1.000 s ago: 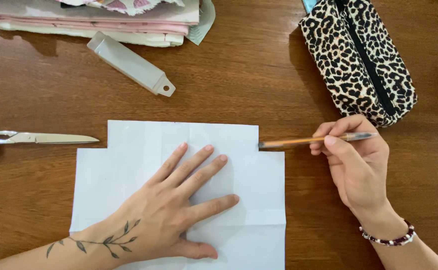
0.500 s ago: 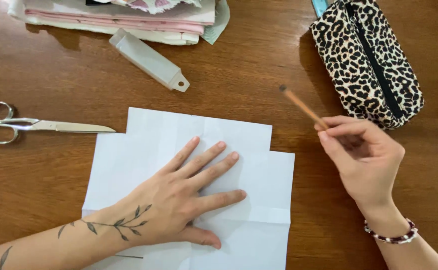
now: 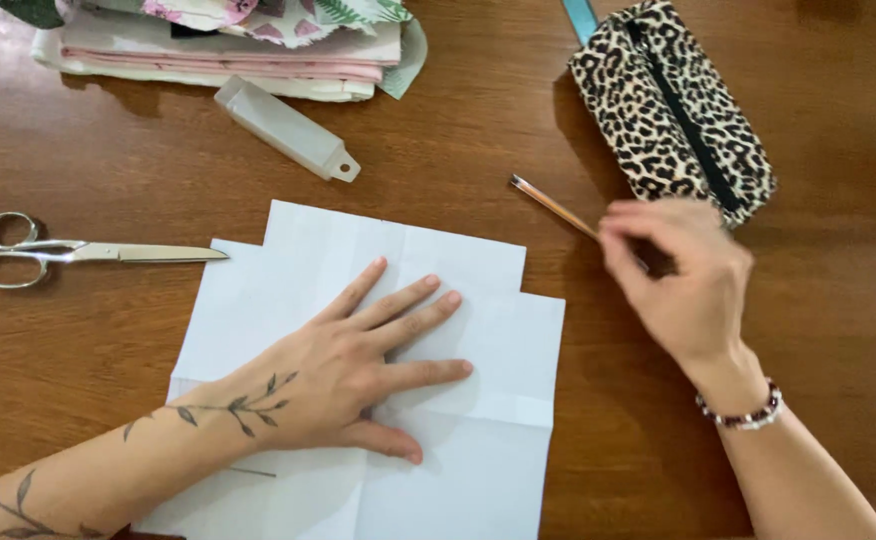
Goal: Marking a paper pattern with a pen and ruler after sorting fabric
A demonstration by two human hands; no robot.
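A white creased sheet of paper with cut-out upper corners lies on the wooden table. My left hand rests flat on it, fingers spread, pressing it down. To the right, my right hand holds an orange pencil just off the sheet's upper right corner. The pencil's free end points up and to the left, off the paper. A beaded bracelet is on my right wrist.
A leopard-print zip pouch lies at the upper right, close to my right hand. Metal scissors lie at the left. A translucent plastic case and a stack of folded fabrics sit at the top.
My right hand has lifted the pencil away from the paper's edge and turned it, so its free end now points up-left. My left hand stays flat on the sheet.
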